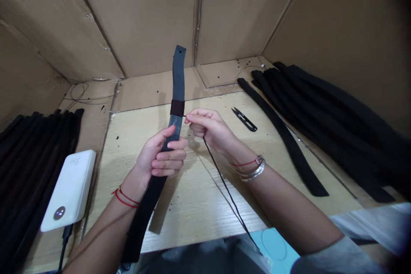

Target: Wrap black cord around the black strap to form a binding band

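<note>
My left hand [162, 154] is wrapped round a long dark strap [178, 79] and holds it upright over the wooden table [192, 197]. A small dark loop [177, 107] sits round the strap just above my fingers. My right hand [208, 128] is pinched at the loop's right edge, closed on a thin black thread [229, 195] that runs down toward my lap. Whether a needle is between the fingertips I cannot make out.
Small black thread snips [244, 119] lie right of my hands. One black strap [284, 137] lies loose beside a pile of black straps [337, 115] at right. Another strap pile [28, 158] and a white power bank [70, 188] are at left. Cardboard walls [144, 17] enclose the table.
</note>
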The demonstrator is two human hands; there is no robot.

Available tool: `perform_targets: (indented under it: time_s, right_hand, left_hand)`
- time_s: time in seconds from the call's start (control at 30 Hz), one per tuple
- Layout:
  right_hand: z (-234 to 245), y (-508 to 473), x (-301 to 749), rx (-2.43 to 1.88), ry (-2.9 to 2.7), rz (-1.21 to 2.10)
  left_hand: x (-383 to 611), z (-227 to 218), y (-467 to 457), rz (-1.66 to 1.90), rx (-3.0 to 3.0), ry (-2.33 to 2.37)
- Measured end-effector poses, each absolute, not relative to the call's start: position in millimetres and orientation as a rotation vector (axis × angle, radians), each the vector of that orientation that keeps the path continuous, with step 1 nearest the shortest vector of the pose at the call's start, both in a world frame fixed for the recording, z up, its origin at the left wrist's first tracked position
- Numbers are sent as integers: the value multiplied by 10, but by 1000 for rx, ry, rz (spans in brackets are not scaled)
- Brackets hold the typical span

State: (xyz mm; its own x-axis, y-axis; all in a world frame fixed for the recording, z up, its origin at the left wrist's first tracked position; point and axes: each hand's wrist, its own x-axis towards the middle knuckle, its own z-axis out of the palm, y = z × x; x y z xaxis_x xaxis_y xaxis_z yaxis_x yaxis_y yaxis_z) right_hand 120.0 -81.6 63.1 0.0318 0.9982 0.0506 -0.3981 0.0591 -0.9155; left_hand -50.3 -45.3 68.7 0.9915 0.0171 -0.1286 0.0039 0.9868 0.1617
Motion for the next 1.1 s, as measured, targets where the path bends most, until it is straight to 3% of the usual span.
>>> perform_targets:
  time_s: [0.5,0.9,1.1]
  right_hand:
    - [647,-823,1153,-938,-950,1151]
    - [506,-820,1189,-638,-706,1680]
    - [534,-950,1093,-405,-724,1864]
  left_hand:
    - [-522,753,-500,21,293,140]
    - [-504,733,-631,-138,197,119]
    - [-440,597,-820,-311,44,-206]
